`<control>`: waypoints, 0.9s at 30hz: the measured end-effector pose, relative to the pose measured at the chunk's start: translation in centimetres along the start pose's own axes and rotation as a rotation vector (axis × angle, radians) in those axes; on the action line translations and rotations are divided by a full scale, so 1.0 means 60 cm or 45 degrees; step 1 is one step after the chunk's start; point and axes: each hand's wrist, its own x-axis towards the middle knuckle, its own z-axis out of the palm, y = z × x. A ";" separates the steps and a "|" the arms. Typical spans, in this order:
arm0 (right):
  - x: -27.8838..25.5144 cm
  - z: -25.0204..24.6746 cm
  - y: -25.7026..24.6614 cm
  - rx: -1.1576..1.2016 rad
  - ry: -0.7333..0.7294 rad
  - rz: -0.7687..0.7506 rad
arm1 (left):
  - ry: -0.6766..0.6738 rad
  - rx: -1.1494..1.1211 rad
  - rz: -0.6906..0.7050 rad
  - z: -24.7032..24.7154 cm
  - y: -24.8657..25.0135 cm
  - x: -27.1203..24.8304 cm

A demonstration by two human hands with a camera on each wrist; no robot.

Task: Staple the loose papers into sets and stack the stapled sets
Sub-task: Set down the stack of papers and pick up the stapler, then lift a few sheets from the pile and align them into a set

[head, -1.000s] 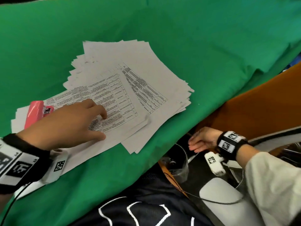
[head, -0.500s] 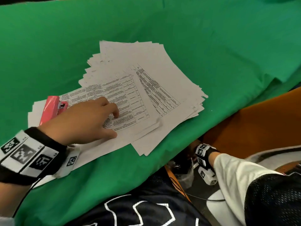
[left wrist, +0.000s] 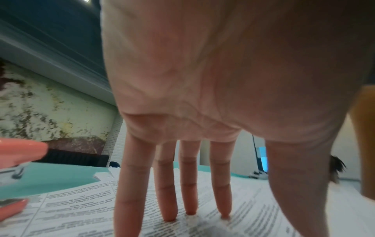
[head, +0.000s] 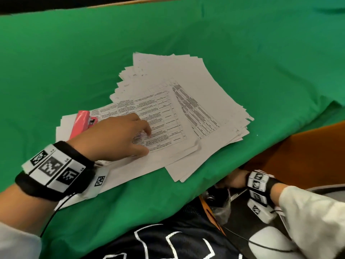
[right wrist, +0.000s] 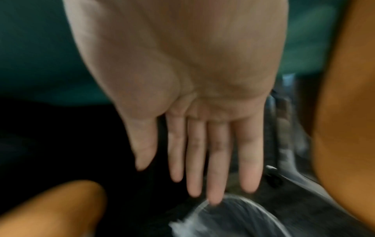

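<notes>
A fanned pile of white papers (head: 196,101) lies on the green cloth (head: 93,62). On top sits a printed sheet with tables (head: 164,116). My left hand (head: 119,135) presses straight fingers (left wrist: 168,192) down on that printed sheet (left wrist: 71,208). A pink stapler (head: 81,122) lies on the papers just left of the hand, and its pink nose (left wrist: 22,150) shows in the left wrist view. My right hand (head: 235,179) is below the table edge, fingers (right wrist: 215,160) straight and holding nothing, over a clear plastic cup (right wrist: 233,216).
An orange-brown chair or table side (head: 298,152) stands at the right. Below the table edge are a clear cup in a bag (head: 217,200), a dark jersey (head: 158,243) on my lap and a thin black cable (head: 261,243).
My right hand has dropped from beside the table edge down under it toward the cup. My left hand stays pressed on the printed sheet; the view has shifted left.
</notes>
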 end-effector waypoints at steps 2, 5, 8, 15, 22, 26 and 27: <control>-0.035 -0.018 -0.042 -0.097 -0.227 0.024 | 0.081 -0.177 -0.006 -0.005 -0.012 -0.007; -0.083 -0.047 -0.116 -0.182 -0.414 -0.017 | 0.289 -0.336 -0.063 -0.011 -0.041 -0.028; -0.125 -0.078 -0.180 -0.320 -0.586 -0.151 | 0.509 -0.392 -0.192 -0.019 -0.078 -0.057; -0.184 -0.160 -0.379 -0.129 -1.047 -0.585 | 0.292 -0.308 -0.674 -0.001 -0.167 -0.119; -0.035 -0.238 -0.587 0.384 -0.083 -0.783 | 0.263 -0.552 -0.612 0.003 -0.177 -0.123; 0.070 -0.263 -0.640 -0.075 0.536 -0.645 | 0.239 -0.435 -0.719 -0.009 -0.196 -0.143; 0.085 -0.264 -0.647 -0.297 0.567 -0.615 | 0.269 -0.426 -0.739 -0.013 -0.207 -0.154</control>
